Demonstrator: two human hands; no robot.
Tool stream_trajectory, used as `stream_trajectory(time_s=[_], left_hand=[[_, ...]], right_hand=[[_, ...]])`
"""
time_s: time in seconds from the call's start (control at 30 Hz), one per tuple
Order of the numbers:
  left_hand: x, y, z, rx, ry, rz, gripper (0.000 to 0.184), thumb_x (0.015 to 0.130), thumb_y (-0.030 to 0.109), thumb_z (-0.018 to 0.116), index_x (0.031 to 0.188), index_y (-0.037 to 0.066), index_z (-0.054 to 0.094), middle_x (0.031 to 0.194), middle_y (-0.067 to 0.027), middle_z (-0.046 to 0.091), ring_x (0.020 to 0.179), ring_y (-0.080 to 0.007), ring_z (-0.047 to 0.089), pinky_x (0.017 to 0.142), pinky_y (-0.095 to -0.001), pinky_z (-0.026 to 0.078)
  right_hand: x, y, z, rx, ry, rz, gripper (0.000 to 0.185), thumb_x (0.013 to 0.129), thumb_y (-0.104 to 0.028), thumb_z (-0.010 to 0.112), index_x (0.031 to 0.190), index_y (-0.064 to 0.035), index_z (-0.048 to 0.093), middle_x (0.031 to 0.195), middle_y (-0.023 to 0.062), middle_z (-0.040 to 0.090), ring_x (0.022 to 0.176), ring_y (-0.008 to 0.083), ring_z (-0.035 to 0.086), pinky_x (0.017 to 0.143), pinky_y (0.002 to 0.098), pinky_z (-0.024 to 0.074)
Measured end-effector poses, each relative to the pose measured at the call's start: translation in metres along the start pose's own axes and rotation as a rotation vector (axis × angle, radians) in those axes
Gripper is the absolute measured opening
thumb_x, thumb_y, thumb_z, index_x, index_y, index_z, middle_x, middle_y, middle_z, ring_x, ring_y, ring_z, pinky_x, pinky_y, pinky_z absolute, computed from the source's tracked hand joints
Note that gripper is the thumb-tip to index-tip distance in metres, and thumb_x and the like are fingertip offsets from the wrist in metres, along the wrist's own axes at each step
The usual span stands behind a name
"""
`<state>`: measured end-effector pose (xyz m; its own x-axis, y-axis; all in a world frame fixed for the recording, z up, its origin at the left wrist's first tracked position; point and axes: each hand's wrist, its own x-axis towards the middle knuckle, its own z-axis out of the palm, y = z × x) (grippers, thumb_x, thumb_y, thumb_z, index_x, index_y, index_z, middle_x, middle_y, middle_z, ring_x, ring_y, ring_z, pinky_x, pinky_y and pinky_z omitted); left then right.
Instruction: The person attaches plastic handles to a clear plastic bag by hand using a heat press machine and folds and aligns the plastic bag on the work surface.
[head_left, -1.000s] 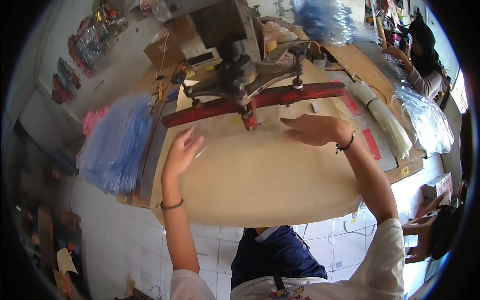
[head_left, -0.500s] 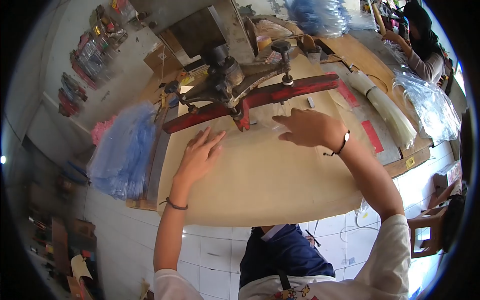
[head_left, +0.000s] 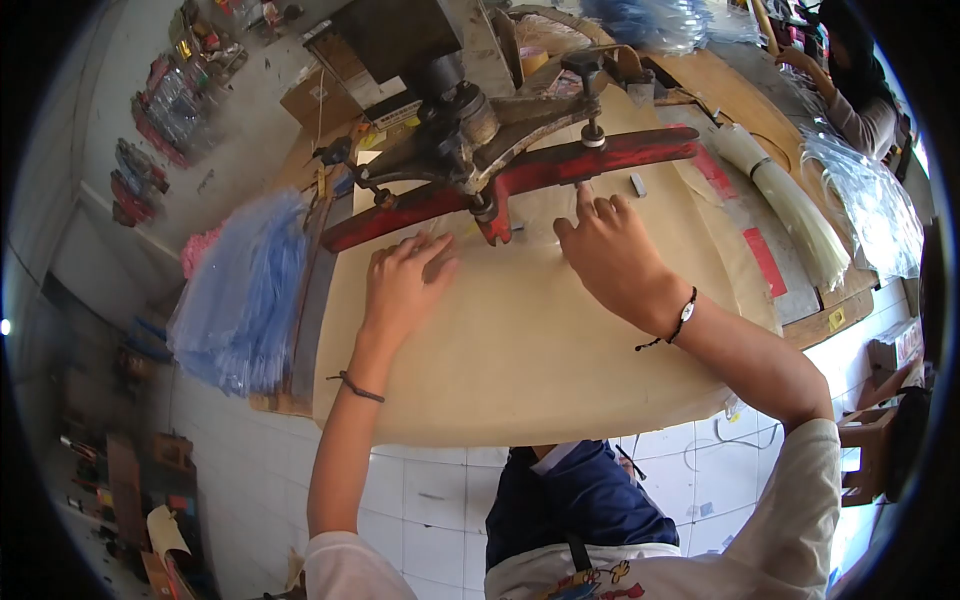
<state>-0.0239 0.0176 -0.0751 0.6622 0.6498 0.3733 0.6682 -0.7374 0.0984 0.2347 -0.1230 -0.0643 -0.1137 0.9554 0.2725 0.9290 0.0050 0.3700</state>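
Note:
A large brown paper-like sheet covers the work table in front of me. Over its far part stands a press-like machine with a red metal bar and a dark, worn metal head. My left hand rests on the sheet, fingers forward and slightly bent, tips just short of the bar. My right hand reaches to the bar's near edge with its index finger stretched out and the other fingers curled; no held object shows. Thin clear plastic seems to lie between the hands. A small pale block sits right of my index finger.
Bluish plastic sheets hang over the table's left side. At right lie a tied bundle of pale strips and clear plastic bags. Another person's sleeve shows at upper right. A wooden stool stands lower right.
My right hand has turned, its index finger now pointing forward to the bar instead of leftward. My left hand has slid slightly forward, its fingers more bent. The view has shifted a little.

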Motion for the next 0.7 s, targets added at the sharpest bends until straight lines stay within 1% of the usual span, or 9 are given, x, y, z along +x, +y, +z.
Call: stream_trajectory(time_s=[0.1, 0.13, 0.2, 0.33, 0.43, 0.5, 0.53, 0.63, 0.7], left_hand=[[-0.004, -0.005, 0.003, 0.115, 0.097, 0.118, 0.037, 0.097, 0.038, 0.065, 0.126, 0.017, 0.074, 0.121, -0.0189, 0.073, 0.105, -0.0333, 0.071, 0.105, -0.0457, 0.044], [-0.005, -0.005, 0.002, 0.108, 0.078, 0.105, 0.036, 0.097, 0.037, 0.065, 0.125, 0.017, 0.075, 0.121, -0.0178, 0.073, 0.105, -0.0324, 0.071, 0.104, -0.0452, 0.045], [-0.007, -0.004, -0.003, 0.096, 0.040, 0.083, 0.035, 0.098, 0.036, 0.065, 0.124, 0.016, 0.075, 0.121, -0.0158, 0.073, 0.107, -0.0306, 0.071, 0.100, -0.0441, 0.048], [-0.007, -0.005, -0.001, 0.062, 0.125, 0.162, 0.032, 0.098, 0.029, 0.066, 0.125, 0.013, 0.073, 0.124, -0.0129, 0.073, 0.111, -0.0307, 0.070, 0.099, -0.0422, 0.052], [-0.006, 0.000, 0.003, 0.022, 0.184, 0.234, 0.034, 0.097, 0.025, 0.067, 0.128, 0.011, 0.070, 0.124, -0.0114, 0.073, 0.116, -0.0313, 0.068, 0.102, -0.0425, 0.053], [-0.003, 0.001, 0.002, -0.052, 0.153, 0.229, 0.037, 0.096, 0.023, 0.069, 0.132, 0.011, 0.068, 0.125, -0.0119, 0.072, 0.120, -0.0327, 0.066, 0.106, -0.0434, 0.051], [0.000, 0.000, 0.005, -0.025, 0.151, 0.258, 0.037, 0.096, 0.021, 0.069, 0.130, 0.010, 0.068, 0.123, -0.0120, 0.073, 0.116, -0.0324, 0.068, 0.102, -0.0428, 0.053], [0.007, -0.007, 0.013, 0.060, 0.155, 0.323, 0.031, 0.093, 0.016, 0.069, 0.123, 0.007, 0.070, 0.114, -0.0134, 0.075, 0.101, -0.0316, 0.073, 0.088, -0.0411, 0.060], [0.011, -0.009, 0.016, 0.122, 0.159, 0.350, 0.024, 0.092, 0.014, 0.068, 0.115, 0.005, 0.070, 0.104, -0.0160, 0.076, 0.087, -0.0313, 0.075, 0.076, -0.0398, 0.063]], right_hand=[[0.001, 0.005, -0.003, 0.139, -0.054, 0.047, 0.022, 0.097, -0.024, 0.065, 0.109, -0.0055, 0.067, 0.122, 0.0278, 0.067, 0.091, 0.0278, 0.072, 0.086, 0.0391, 0.0520], [-0.001, 0.008, -0.001, 0.129, 0.016, 0.036, 0.020, 0.100, -0.023, 0.062, 0.108, -0.0059, 0.068, 0.110, 0.0214, 0.070, 0.081, 0.0259, 0.072, 0.075, 0.0379, 0.0530], [-0.001, 0.010, -0.007, 0.157, -0.022, 0.038, 0.021, 0.101, -0.023, 0.062, 0.108, -0.0052, 0.068, 0.105, 0.0186, 0.070, 0.079, 0.0267, 0.072, 0.072, 0.0386, 0.0531], [-0.003, 0.013, -0.011, 0.257, -0.001, 0.057, 0.021, 0.101, -0.023, 0.061, 0.107, -0.0035, 0.068, 0.100, 0.0158, 0.069, 0.077, 0.0282, 0.071, 0.069, 0.0396, 0.0538], [-0.005, 0.013, -0.007, 0.312, 0.064, 0.057, 0.023, 0.101, -0.023, 0.061, 0.107, -0.0024, 0.068, 0.100, 0.0158, 0.068, 0.079, 0.0289, 0.071, 0.068, 0.0403, 0.0551], [-0.004, 0.012, -0.013, 0.346, 0.035, 0.081, 0.023, 0.101, -0.023, 0.061, 0.108, -0.0015, 0.068, 0.110, 0.0179, 0.068, 0.093, 0.0302, 0.071, 0.078, 0.0404, 0.0557], [-0.004, 0.010, -0.015, 0.364, 0.020, 0.095, 0.024, 0.101, -0.022, 0.061, 0.109, -0.0011, 0.068, 0.115, 0.0189, 0.068, 0.100, 0.0308, 0.071, 0.082, 0.0405, 0.0560], [-0.007, 0.006, 0.004, 0.109, 0.351, -0.020, 0.019, 0.092, -0.011, 0.063, 0.105, 0.0009, 0.070, 0.119, 0.0265, 0.067, 0.116, 0.0302, 0.067, 0.093, 0.0387, 0.0552], [-0.007, 0.002, 0.006, 0.126, 0.385, -0.061, 0.020, 0.089, -0.009, 0.063, 0.104, 0.0018, 0.070, 0.123, 0.0250, 0.067, 0.122, 0.0312, 0.064, 0.098, 0.0390, 0.0528]])
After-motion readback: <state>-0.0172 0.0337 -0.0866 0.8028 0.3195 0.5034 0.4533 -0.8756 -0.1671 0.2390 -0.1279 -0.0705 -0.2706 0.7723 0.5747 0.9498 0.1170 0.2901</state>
